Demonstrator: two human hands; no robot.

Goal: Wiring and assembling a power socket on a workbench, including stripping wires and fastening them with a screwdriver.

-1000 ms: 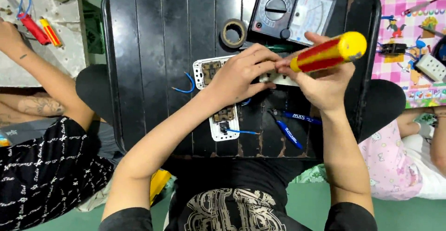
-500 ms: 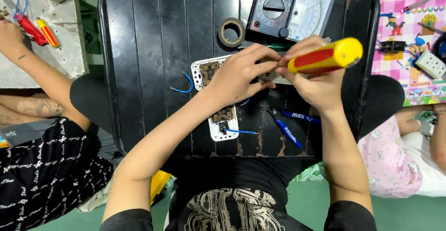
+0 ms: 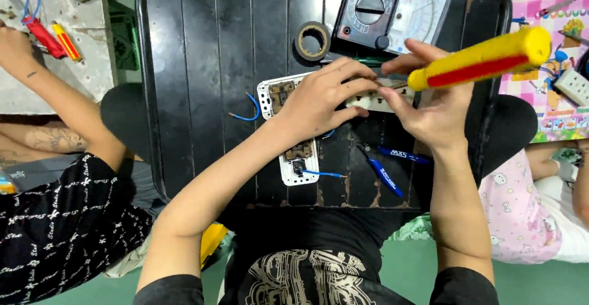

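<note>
The left hand (image 3: 319, 99) lay flat over a white socket module (image 3: 374, 99) at the middle of the black slatted table (image 3: 202, 84), fingers curled around it, apparently to pin it steady, while the right hand (image 3: 435, 108) gripped a yellow-and-red screwdriver (image 3: 485, 59) with closed fingers, its tip angled down into the part. The module looked pale, rectangular and mostly hidden by fingers; beside it lay a white switch plate (image 3: 297, 158) with blue wires (image 3: 248, 110), near blue-handled pliers (image 3: 386, 167), a tape roll (image 3: 313, 40) and an analogue multimeter (image 3: 392, 10).

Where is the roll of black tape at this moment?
In the head view, the roll of black tape lies on the black slatted tray, left of the analog meter, above the left hand.
</note>
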